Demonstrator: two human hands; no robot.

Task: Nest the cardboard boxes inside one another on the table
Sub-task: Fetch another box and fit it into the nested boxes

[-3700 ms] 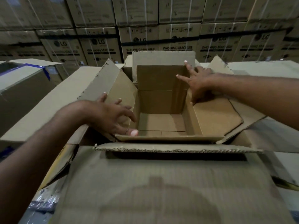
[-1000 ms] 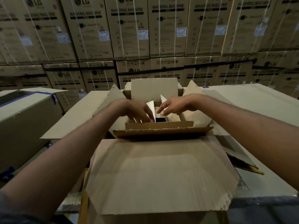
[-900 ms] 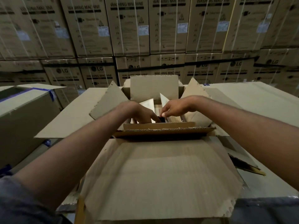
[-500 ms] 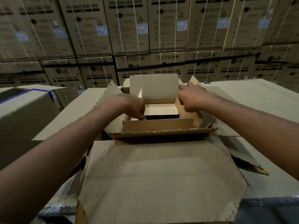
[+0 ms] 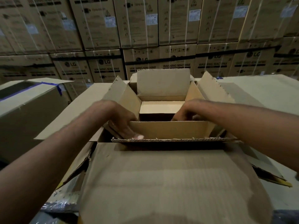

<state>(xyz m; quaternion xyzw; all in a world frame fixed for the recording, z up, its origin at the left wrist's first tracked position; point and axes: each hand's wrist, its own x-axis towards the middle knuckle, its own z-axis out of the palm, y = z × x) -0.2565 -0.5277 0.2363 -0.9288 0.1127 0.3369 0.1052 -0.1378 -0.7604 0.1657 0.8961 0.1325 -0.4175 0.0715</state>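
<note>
Hands have split since a second ago. Back then you had both bunched over the upright pale flaps of the smallest box (image 5: 160, 107). Now those flaps aren't sticking up anymore, and it sits low inside the middle box (image 5: 124, 94).

Your left hand (image 5: 124, 125) has slid to the near-left corner, fingers stretched flat along the near flap (image 5: 169, 130). Your right hand (image 5: 184, 112) dips in behind that flap, fingers curled and tips hidden, so I can't tell if it's holding anything.

The whole lot sits in the outer box (image 5: 161, 183) on the table (image 5: 267, 94). I'd guess the nesting's basically done, with just the flaps left to tidy.
</note>
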